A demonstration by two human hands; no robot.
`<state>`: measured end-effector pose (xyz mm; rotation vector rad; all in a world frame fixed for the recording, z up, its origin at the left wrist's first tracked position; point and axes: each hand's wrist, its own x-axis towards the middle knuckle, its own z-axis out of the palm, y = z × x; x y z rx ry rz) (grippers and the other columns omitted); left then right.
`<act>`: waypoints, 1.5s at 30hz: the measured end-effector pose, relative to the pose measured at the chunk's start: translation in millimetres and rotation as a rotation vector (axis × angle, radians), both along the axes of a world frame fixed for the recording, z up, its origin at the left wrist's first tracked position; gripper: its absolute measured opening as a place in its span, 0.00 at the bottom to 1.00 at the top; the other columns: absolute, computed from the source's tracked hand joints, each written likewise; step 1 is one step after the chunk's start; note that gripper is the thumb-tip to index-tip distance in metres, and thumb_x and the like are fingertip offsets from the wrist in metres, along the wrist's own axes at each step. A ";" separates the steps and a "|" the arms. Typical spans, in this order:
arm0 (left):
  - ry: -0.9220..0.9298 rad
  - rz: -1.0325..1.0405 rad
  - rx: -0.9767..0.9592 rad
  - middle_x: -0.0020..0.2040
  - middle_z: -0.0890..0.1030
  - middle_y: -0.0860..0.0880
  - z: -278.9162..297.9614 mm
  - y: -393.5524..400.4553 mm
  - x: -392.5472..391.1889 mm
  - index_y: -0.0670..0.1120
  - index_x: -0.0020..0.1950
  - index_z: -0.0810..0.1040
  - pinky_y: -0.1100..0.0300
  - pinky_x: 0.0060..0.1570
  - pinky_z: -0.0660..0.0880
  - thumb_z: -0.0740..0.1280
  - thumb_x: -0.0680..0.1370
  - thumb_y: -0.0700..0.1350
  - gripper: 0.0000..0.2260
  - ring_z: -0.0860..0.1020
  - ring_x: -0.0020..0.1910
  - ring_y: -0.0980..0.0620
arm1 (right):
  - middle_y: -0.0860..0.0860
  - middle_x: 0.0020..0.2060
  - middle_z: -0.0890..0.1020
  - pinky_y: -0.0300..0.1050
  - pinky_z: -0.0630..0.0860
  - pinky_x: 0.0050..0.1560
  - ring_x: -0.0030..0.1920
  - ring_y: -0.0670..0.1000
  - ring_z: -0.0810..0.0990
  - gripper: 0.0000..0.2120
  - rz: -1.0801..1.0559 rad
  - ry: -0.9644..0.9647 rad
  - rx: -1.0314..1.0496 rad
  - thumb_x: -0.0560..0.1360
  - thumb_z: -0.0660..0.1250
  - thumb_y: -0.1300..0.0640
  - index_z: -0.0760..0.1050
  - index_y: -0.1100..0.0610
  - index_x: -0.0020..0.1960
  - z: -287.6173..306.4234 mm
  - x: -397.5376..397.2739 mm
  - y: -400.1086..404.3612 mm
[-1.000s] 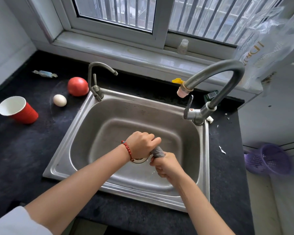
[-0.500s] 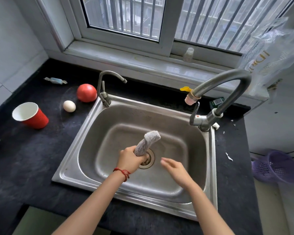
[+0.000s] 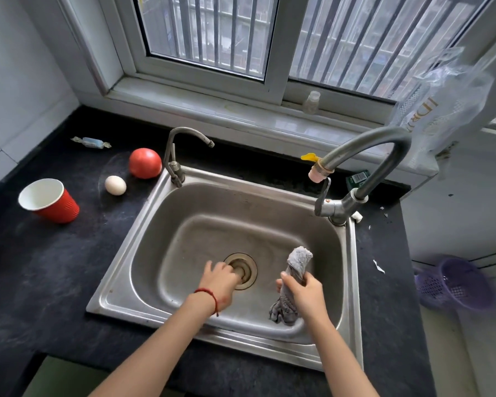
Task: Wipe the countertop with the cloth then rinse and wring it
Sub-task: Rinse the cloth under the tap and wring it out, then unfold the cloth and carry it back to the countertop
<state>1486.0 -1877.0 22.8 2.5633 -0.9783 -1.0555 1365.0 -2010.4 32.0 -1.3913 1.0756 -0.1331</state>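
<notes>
My right hand (image 3: 305,292) grips a twisted grey cloth (image 3: 294,282) around its middle, over the right side of the steel sink (image 3: 143,253). One end of the cloth sticks up and the other hangs down toward the basin floor. My left hand (image 3: 219,279), with a red bracelet at the wrist, hovers over the drain (image 3: 245,267) holding nothing, its fingers relaxed and slightly blurred. The dark countertop (image 3: 55,267) surrounds the sink. No water runs from the large tap (image 3: 364,167).
On the counter to the left sit a red paper cup (image 3: 50,203), an egg (image 3: 115,185), a tomato (image 3: 144,163) and a wrapped candy (image 3: 90,143). A small tap (image 3: 181,156) stands at the sink's back left. A purple basket (image 3: 455,283) lies lower right.
The cloth has passed from my left hand to my right hand, which moved right with it. My left hand let go and now hovers over the drain.
</notes>
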 end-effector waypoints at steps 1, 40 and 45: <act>0.026 0.058 -0.104 0.62 0.77 0.47 0.6 -2.6 -3.8 0.48 0.62 0.76 0.55 0.66 0.65 0.63 0.76 0.48 0.15 0.72 0.64 0.48 | 0.59 0.40 0.84 0.55 0.79 0.50 0.44 0.58 0.83 0.03 0.025 -0.010 -0.032 0.71 0.70 0.59 0.76 0.56 0.43 3.4 -0.2 1.8; -0.457 1.173 -1.016 0.38 0.84 0.49 129.7 7.9 -179.5 0.42 0.44 0.82 0.64 0.39 0.77 0.66 0.74 0.35 0.07 0.81 0.37 0.54 | 0.54 0.37 0.80 0.39 0.77 0.40 0.38 0.46 0.79 0.09 0.825 -0.594 -0.015 0.67 0.68 0.73 0.77 0.64 0.45 127.0 -55.5 9.3; -0.098 1.402 -1.265 0.27 0.82 0.55 138.3 35.1 -192.7 0.48 0.32 0.81 0.69 0.28 0.75 0.64 0.75 0.35 0.15 0.78 0.28 0.61 | 0.52 0.32 0.82 0.35 0.75 0.32 0.31 0.44 0.77 0.08 0.794 -0.651 0.013 0.73 0.65 0.69 0.79 0.58 0.44 139.1 -57.5 27.2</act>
